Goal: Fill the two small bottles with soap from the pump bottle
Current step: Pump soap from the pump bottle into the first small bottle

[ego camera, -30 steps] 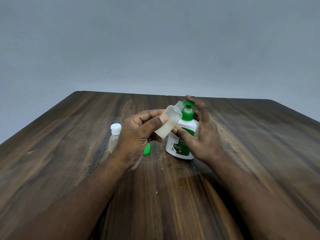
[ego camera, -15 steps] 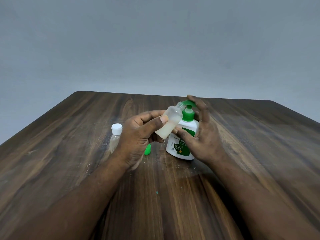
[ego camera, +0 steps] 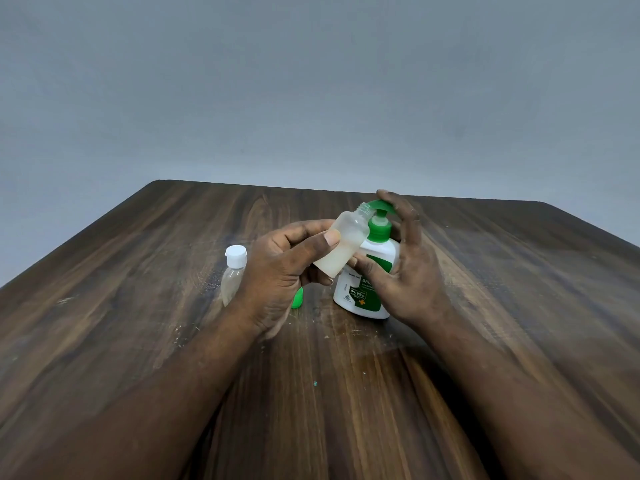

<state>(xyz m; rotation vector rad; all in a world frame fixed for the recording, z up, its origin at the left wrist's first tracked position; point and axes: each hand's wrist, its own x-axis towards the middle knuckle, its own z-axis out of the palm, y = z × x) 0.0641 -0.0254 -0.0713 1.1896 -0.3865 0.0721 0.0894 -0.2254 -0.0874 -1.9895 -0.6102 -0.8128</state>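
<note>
The uncapped small bottle, partly filled, was held tilted at the nozzle of the pump bottle, which stood on the surface. It was clasped by the curled left grip; the pump bottle was held by the right grip, one finger on its head. Filling was judged under way; a steady press would be needed next.

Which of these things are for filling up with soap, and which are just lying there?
For the job:
- white plastic pump bottle with green pump, held by the right hand
- open frosted small plastic bottle, held tilted by the left hand
- clear small bottle with white cap, standing upright

Just lying about:
- small green cap on the brown wooden table
- tiny green speck
</note>
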